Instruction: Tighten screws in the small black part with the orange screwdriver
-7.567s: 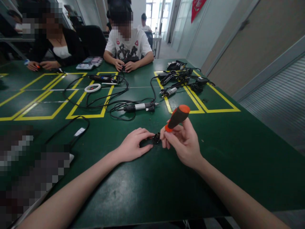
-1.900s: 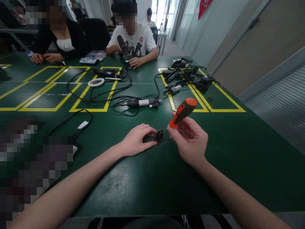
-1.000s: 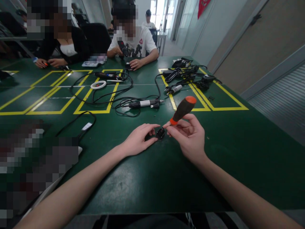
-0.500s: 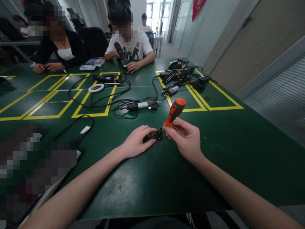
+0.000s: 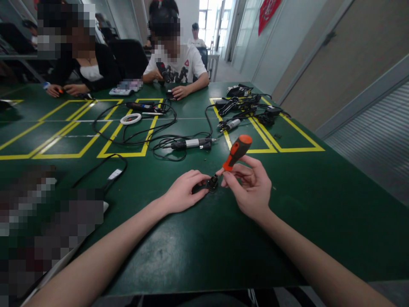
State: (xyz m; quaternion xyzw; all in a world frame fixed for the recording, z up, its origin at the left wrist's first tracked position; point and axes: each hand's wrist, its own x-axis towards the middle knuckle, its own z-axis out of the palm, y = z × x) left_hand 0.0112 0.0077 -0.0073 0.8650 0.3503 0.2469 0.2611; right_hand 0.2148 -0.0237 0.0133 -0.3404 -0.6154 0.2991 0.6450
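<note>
Thumb and fingers of my left hand [image 5: 185, 192] are closed around a small black round part [image 5: 212, 183], which rests on the green tabletop [image 5: 198, 251]. A short dark tube-like piece rises from the part's top. Just to its right, my right hand [image 5: 251, 185] grips an orange and black screwdriver [image 5: 237, 152] low on its handle. The handle leans up and to the right. Its lower end points down at the black part; whether the tip touches it I cannot tell.
Beyond my hands lies a silver and black electric screwdriver [image 5: 191, 143] with a coiled cable. A white ring [image 5: 131, 119] sits farther left. Black tools and cables [image 5: 246, 104] are heaped at the back right. Two people sit across the table, a co-worker's hand [image 5: 180, 92] resting there.
The screwdriver handle has tilted slightly further right, and the fingers of my right hand have shifted on it. My left hand stays on the black part.
</note>
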